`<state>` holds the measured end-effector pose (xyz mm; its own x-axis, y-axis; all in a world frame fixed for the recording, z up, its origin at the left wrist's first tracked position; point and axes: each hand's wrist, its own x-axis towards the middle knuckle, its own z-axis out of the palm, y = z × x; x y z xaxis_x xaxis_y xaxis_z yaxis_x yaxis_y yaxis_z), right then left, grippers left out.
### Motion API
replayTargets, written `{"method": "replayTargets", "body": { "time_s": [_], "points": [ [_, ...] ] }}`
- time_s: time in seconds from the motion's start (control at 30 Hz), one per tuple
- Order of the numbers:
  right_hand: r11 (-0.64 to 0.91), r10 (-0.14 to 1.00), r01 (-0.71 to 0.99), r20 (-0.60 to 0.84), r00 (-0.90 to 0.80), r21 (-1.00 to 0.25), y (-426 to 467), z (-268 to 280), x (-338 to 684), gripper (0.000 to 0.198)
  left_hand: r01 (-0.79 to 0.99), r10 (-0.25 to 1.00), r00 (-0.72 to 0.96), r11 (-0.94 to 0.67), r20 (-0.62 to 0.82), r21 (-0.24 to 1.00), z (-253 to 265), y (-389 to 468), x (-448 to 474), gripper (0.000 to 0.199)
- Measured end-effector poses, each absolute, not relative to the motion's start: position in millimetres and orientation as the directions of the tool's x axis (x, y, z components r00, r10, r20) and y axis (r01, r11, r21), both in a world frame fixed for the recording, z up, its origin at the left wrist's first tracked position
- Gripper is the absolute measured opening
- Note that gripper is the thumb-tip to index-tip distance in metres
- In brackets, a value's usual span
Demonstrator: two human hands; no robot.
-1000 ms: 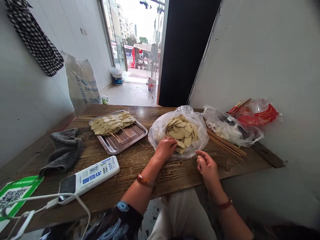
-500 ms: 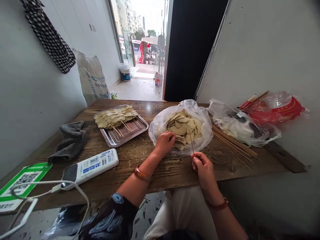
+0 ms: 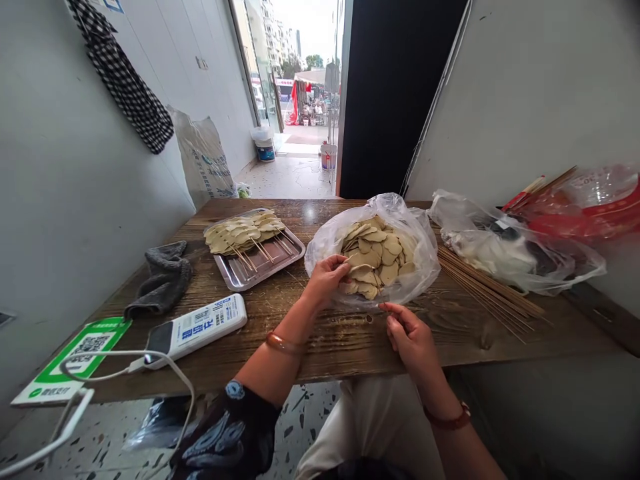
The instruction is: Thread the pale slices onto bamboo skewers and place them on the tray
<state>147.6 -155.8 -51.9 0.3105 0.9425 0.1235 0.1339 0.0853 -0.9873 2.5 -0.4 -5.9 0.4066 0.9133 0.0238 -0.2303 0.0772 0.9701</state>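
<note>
Slice in left hand, skewer in right, at the open bag.
Head view: the bag [image 3: 320, 245] lies mouth-up, presumably for access to the slices [image 3: 383, 250] inside. Left hand [image 3: 327, 279], at the bag's eight o'clock: thumb and fingertips pinch one slice [image 3: 363, 271] by its edge, apparently leaving the face free. Right hand [image 3: 410, 333], at five o'clock: thumb and forefinger pinch a strongly foreshortened skewer [image 3: 380, 293]. Spare skewers [image 3: 485, 287] lie at four o'clock, seemingly for right-hand reach; the tray [image 3: 239, 280], at nine o'clock, bears filled skewers [image 3: 245, 232].
</note>
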Motion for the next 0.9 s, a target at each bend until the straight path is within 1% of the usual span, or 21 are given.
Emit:
{"method": "replayTargets", "body": {
  "time_s": [0.07,0.13,0.2,0.27,0.4,0.47,0.6,0.7,0.9],
  "points": [
    [0.07,0.94,0.137,0.111,0.323,-0.988,-155.0,-53.0,147.4,0.032,-0.194,0.922,0.385,0.036,0.042,0.98,-5.7,0.5,2.5,0.027],
    [0.065,0.937,0.157,0.115,0.331,-0.985,-154.7,-52.9,147.0,0.032,-0.113,0.931,0.353,-0.06,0.097,0.992,-6.0,1.3,2.1,0.022],
    [0.076,0.933,0.198,0.14,0.331,-0.977,-155.0,-50.6,146.5,0.03,-0.04,0.929,0.335,-0.153,0.157,0.987,-6.3,1.9,1.4,0.019],
    [0.097,0.923,0.27,0.188,0.336,-0.958,-155.6,-46.6,146.2,0.026,-0.037,0.926,0.331,-0.179,0.181,0.983,-6.4,2.3,0.4,0.02],
    [0.159,0.892,0.411,0.309,0.331,-0.898,-156.1,-39.3,145.3,0.02,-0.156,0.945,0.303,-0.077,0.121,0.985,-4.4,2.4,-2.5,0.026],
    [0.157,0.892,0.434,0.316,0.322,-0.887,-156.3,-38.5,144.8,0.02,-0.216,0.949,0.302,-0.019,0.085,0.976,-2.5,1.9,-3.7,0.028],
    [0.153,0.909,0.411,0.291,0.299,-0.899,-156.9,-39.4,144.1,0.028,-0.309,0.936,0.351,0.075,0.04,0.948,0.0,0.3,-3.6,0.034],
    [0.18,0.915,0.426,0.31,0.259,-0.886,-156.8,-39.1,143.2,0.032,-0.331,0.927,0.374,0.099,0.034,0.938,0.0,-0.8,-2.7,0.037],
    [0.214,0.908,0.503,0.36,0.213,-0.837,-155.6,-41.2,141.3,0.031,-0.311,0.924,0.381,0.099,0.029,0.945,0.8,-3.1,-1.8,0.036]
  ]
}}
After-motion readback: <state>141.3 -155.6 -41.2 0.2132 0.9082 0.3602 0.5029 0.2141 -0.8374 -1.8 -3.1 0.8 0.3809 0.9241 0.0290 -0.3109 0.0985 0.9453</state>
